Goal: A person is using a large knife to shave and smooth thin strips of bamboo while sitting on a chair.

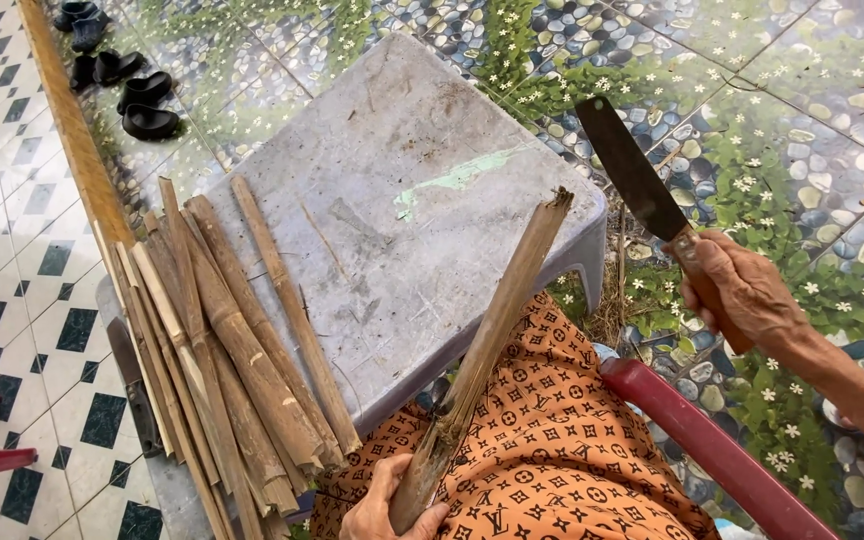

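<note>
My left hand (384, 510) grips the lower end of a long split bamboo piece (492, 340) that slants up to the right, its top end resting near the edge of a grey plastic stool (422, 190). My right hand (742, 290) holds the wooden handle of a dark cleaver-like knife (632, 170), blade raised and pointing up-left, apart from the bamboo. A pile of several split bamboo strips (222, 350) lies on the stool's left side.
My lap in orange patterned cloth (552, 440) is below the stool. A red chair arm (702, 440) runs at lower right. Black sandals (132, 95) lie at upper left. A second knife (132, 385) lies on the tiled floor left of the strips.
</note>
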